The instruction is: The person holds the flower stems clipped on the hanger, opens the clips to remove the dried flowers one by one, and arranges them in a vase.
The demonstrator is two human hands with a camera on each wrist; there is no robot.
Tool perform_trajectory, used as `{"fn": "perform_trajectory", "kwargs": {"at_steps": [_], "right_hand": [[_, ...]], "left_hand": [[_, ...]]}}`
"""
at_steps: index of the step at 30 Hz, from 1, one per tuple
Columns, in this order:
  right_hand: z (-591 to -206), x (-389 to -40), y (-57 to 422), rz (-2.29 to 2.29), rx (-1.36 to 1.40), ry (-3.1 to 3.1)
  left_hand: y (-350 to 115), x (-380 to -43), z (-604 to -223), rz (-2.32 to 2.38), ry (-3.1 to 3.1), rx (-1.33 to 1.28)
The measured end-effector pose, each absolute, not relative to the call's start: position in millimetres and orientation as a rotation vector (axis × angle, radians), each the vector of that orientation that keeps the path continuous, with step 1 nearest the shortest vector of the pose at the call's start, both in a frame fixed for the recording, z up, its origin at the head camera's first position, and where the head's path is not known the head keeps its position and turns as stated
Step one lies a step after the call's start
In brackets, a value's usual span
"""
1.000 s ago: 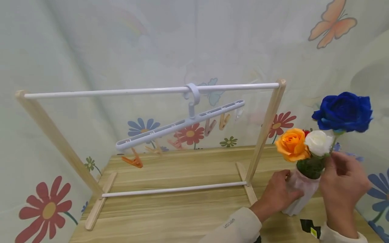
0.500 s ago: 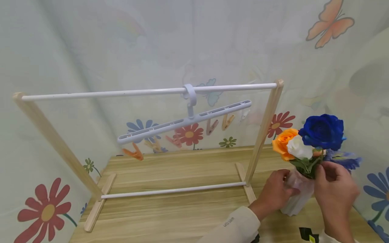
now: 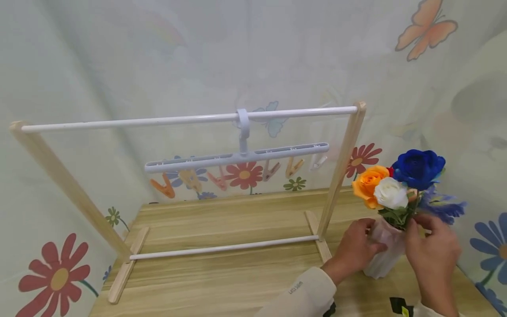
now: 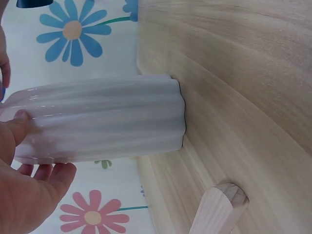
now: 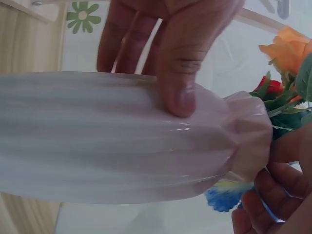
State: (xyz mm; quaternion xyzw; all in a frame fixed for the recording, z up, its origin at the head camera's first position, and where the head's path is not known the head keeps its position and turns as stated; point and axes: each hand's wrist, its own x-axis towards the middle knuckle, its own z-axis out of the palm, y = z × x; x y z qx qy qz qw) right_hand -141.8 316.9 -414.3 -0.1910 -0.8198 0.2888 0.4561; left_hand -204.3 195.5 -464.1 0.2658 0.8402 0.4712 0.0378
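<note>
A ribbed, pale pinkish-white vase (image 3: 382, 253) stands upright on the wooden tabletop at the right of the head view. My left hand (image 3: 354, 248) grips its left side, with the thumb across the front in the right wrist view. At the mouth, my right hand (image 3: 433, 246) pinches the stem of a blue rose (image 3: 419, 168), whose lower part is hidden. Orange rose (image 3: 370, 185), white rose (image 3: 391, 193) and a purple-blue flower (image 3: 441, 204) also rise from the vase. A bit of red rose (image 5: 273, 87) shows among the leaves.
Left of the vase stands a wooden rack with a white top rod (image 3: 158, 121). From it hangs a pale blue hanger (image 3: 198, 163) with several clothespins (image 3: 164, 187). A dark piece (image 3: 398, 304) lies by my right sleeve. Flower-printed sheeting stands behind.
My right hand has moved left and down, bringing the blue rose lower over the vase. My left hand keeps its grip. The tilted hanger has swung nearer to level.
</note>
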Motion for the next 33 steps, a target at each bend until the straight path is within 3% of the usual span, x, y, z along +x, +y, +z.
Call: {"fn": "perform_trajectory", "kwargs": {"at_steps": [15,33], "right_hand": [[-376,-145,311,0.828,-0.408,-1.893],[-402,-146,315,0.645,-0.544,-2.177]], "left_hand": [[197,-209,-462,1.451,2.553,0.756],[196,-208,-468,1.436,2.561,0.791]]}}
